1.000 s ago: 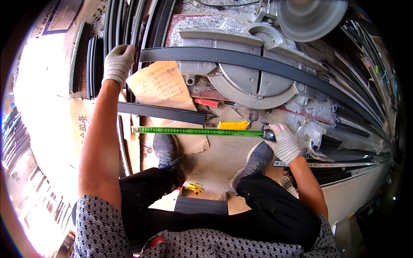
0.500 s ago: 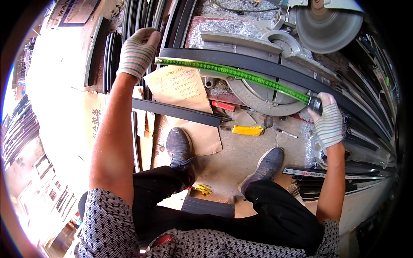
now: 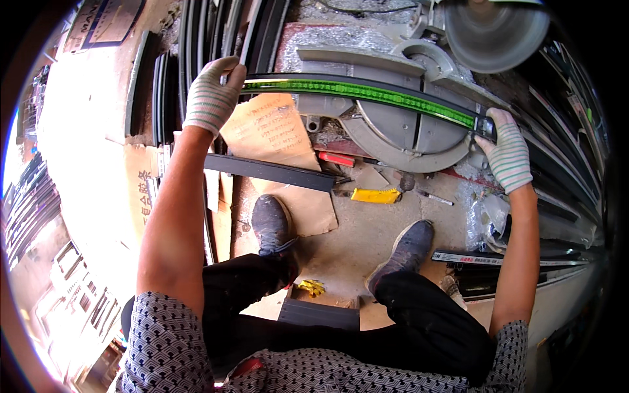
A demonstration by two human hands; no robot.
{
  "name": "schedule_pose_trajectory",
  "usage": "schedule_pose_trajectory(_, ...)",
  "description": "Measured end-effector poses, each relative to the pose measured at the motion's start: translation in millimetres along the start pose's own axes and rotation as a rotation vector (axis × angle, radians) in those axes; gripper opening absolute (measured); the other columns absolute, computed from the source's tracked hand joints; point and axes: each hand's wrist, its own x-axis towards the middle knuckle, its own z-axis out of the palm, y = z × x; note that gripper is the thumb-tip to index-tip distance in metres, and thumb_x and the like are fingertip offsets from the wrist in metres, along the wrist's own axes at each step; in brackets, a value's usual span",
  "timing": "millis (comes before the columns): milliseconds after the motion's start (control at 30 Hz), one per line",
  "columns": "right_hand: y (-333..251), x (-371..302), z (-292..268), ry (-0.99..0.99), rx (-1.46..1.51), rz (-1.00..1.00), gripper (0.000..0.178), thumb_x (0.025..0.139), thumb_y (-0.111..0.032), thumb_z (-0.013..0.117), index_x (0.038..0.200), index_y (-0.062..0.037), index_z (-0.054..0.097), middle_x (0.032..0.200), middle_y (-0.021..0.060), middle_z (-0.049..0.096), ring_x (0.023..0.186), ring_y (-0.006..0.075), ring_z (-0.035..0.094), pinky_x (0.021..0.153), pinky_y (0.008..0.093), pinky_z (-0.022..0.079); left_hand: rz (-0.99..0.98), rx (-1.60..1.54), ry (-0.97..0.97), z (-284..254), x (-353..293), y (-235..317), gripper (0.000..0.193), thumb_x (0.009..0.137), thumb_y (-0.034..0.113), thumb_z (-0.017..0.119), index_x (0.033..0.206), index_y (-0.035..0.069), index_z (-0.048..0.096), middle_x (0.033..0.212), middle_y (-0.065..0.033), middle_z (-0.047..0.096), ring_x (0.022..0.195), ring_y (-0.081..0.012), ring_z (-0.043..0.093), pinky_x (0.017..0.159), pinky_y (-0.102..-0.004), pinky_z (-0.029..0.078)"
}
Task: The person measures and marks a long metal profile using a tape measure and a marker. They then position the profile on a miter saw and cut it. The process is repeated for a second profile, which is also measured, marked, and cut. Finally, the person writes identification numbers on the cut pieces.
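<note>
A dark grey metal profile runs across the saw bed. Along its near edge stretches the green blade of a tape measure. My left hand, in a striped knit glove, is closed at the left end of the profile, where the tape's end also sits; the fingertips are partly hidden. My right hand, in a matching glove, grips the dark tape case at the other end. Beneath lies a mitre saw with its round blade raised at the upper right.
Handwritten cardboard lies by another dark profile. A red-handled tool, a yellow-handled cutter and a marker are on the floor. Long profiles are stacked at upper left, more at right.
The tape blade has come up against the profile and lies along it. My right hand has moved up and slightly right with the case; my left hand has shifted slightly down.
</note>
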Motion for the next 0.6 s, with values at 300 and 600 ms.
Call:
schedule_pose_trajectory(300,-11.8,11.8,-2.1,-0.112,-0.105,0.05,0.059,0.079,-0.017,0.083,0.131,-0.006,0.057,0.129,0.0179,0.061,0.123,0.0384,0.059,0.108,0.0441,0.049,0.347,0.417,-0.265,3.9,-12.4,28.7,0.079,0.077,0.028,0.09,0.145,0.007,0.057,0.14,-0.0176,0.061,0.132,-0.0376,0.055,0.115,-0.0457,0.043)
schedule_pose_trajectory(600,-5.8,12.2,5.1,-0.098,-0.141,0.044,0.058,0.081,-0.018,0.082,0.133,-0.0102,0.058,0.132,0.0135,0.062,0.125,0.0356,0.059,0.107,0.0433,0.05,0.418,0.508,-0.433,17.9,6.5,32.5,0.065,0.081,0.019,0.084,0.14,0.007,0.059,0.127,-0.0167,0.067,0.12,-0.0378,0.061,0.107,-0.0455,0.047)
